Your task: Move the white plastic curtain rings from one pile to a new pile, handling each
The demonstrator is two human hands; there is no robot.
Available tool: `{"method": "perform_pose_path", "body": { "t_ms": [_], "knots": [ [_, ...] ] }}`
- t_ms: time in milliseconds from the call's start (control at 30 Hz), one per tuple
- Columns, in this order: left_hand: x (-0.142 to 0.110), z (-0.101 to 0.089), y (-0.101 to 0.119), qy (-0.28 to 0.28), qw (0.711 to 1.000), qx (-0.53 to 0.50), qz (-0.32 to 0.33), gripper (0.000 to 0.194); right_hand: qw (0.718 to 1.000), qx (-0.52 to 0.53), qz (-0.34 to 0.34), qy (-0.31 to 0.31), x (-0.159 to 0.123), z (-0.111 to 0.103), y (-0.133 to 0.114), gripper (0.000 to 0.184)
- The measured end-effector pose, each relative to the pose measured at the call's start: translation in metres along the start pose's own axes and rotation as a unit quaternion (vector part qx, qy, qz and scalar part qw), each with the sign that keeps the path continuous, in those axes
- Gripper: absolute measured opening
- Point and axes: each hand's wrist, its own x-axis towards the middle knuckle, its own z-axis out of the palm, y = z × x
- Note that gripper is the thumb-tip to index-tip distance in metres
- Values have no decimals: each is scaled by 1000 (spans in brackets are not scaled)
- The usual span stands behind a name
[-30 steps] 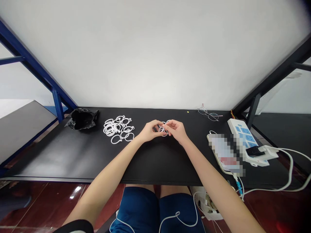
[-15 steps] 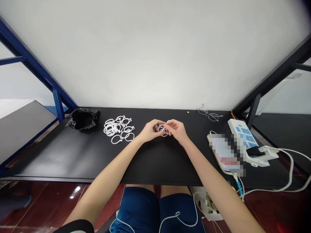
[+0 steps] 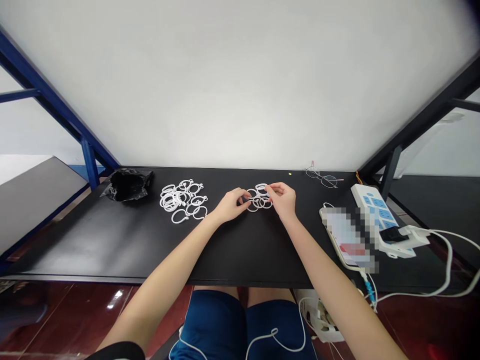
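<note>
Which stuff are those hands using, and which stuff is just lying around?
Being used:
- white rings between the left hand and right hand
- pile of matching rings, probably
- black plastic bag, perhaps; I can't tell

Probably just lying about:
- glasses
- phone
- power strip

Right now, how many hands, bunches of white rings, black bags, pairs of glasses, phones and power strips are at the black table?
Left hand and right hand: 2
Left bunch of rings and middle bunch of rings: 2
Black bag: 1
Pair of glasses: 1
Phone: 1
Power strip: 1
Total: 8
</note>
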Motion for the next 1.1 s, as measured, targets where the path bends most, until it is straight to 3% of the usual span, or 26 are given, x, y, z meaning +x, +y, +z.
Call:
{"method": "perform_pose_path", "body": {
  "t_ms": [200, 367, 433, 567, 700, 833, 1000, 1100],
  "knots": [
    [0, 0, -1, -1, 1000, -10, -12, 14, 991, -111, -73, 0, -3, 0, 2, 28],
    [0, -1, -2, -3, 1000, -10, -18, 14, 992, -60, -71, 84, 2, -4, 0, 34],
    [0, 0, -3, -11, 1000, -13, -24, 14, 994, 2, -36, 100, 6, -6, 0, 43],
    [0, 2, -4, -24, 999, -11, -36, 15, 972, 166, 123, 108, 11, -8, 2, 42],
    [-1, -8, 4, -21, 997, 76, -25, 17, 962, 209, 136, 115, 11, -8, 1, 36],
    [-2, -24, 15, 24, 956, 280, -78, 20, 962, 216, 117, 120, 8, -7, 2, 38],
    [-2, -31, 26, -4, 911, 392, -128, 23, 965, 213, 96, 119, 7, -6, 4, 39],
    [-6, -38, 32, 5, 854, 474, -212, 24, 965, 215, 95, 119, 9, -6, 5, 38]
  ]
}}
